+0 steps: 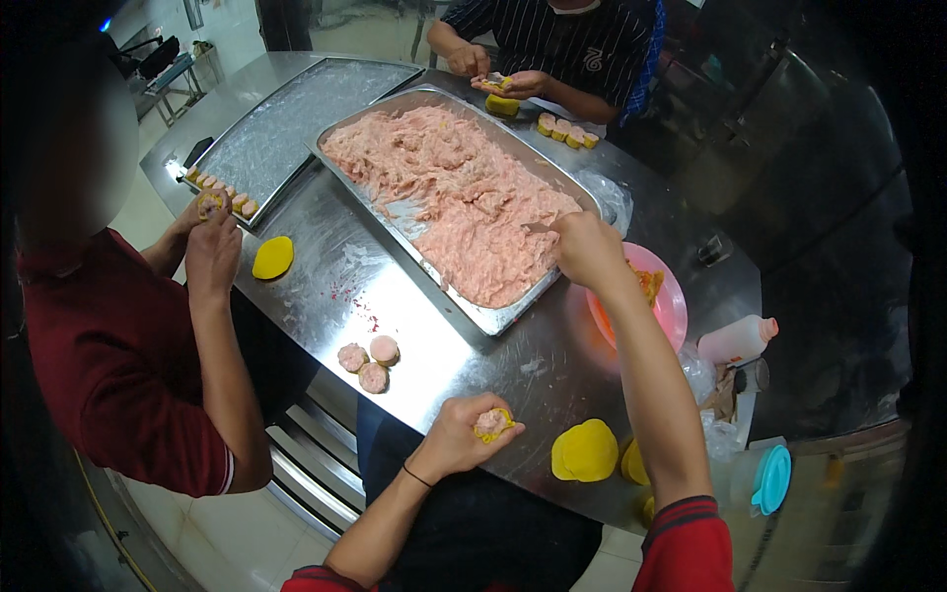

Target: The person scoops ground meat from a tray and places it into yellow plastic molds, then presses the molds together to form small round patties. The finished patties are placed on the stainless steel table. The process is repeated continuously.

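My left hand (464, 434) is curled around a half-filled dumpling (492, 422), a yellow wrapper with pink meat on top, at the near table edge. My right hand (589, 249) reaches out over the big metal tray (493, 318) of pink minced filling (464, 197) and grips a small spatula (540, 228) whose tip lies in the meat. Three finished dumplings (368, 362) stand on the steel table to the left of my left hand. A stack of yellow wrappers (585, 451) lies just right of it.
A person in a dark red shirt at left holds a dumpling (211, 204); another yellow wrapper stack (273, 257) lies nearby. A second, foil-lined tray (286, 123) carries a row of dumplings. A person in a striped shirt works at the far end. Pink bowl (671, 296), white bottle (738, 338) at right.
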Action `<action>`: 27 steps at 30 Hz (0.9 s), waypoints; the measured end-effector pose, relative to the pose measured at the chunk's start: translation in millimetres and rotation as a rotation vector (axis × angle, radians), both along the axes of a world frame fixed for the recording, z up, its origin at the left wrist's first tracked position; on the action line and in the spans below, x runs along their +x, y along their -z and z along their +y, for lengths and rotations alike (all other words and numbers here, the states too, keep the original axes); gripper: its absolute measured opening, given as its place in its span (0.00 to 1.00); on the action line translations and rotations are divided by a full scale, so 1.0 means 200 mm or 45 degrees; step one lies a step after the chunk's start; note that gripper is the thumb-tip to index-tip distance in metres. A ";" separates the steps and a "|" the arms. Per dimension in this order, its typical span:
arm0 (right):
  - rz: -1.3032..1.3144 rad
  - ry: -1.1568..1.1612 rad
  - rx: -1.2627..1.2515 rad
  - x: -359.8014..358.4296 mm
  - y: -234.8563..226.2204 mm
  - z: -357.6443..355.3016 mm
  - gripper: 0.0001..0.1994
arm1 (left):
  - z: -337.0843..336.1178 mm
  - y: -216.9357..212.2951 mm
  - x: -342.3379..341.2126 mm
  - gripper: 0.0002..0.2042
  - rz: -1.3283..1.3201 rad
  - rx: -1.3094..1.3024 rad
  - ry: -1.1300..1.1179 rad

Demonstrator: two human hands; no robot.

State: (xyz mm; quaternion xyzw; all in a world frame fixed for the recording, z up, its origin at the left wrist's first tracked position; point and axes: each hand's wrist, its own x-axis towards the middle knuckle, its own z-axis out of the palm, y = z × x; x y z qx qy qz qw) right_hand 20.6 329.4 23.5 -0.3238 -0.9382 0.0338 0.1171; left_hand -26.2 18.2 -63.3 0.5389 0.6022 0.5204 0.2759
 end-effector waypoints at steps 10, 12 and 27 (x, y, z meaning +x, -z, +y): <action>-0.084 -0.097 -0.108 0.03 -0.07 -0.06 0.14 | 0.00 -0.01 0.00 0.12 -0.030 -0.026 0.011; -0.070 -0.109 -0.151 0.05 -0.09 -0.07 0.15 | 0.00 -0.01 0.00 0.12 -0.031 -0.043 0.020; -0.091 -0.135 0.028 -0.07 0.00 -0.10 0.09 | 0.01 0.01 0.00 0.12 0.017 0.016 -0.015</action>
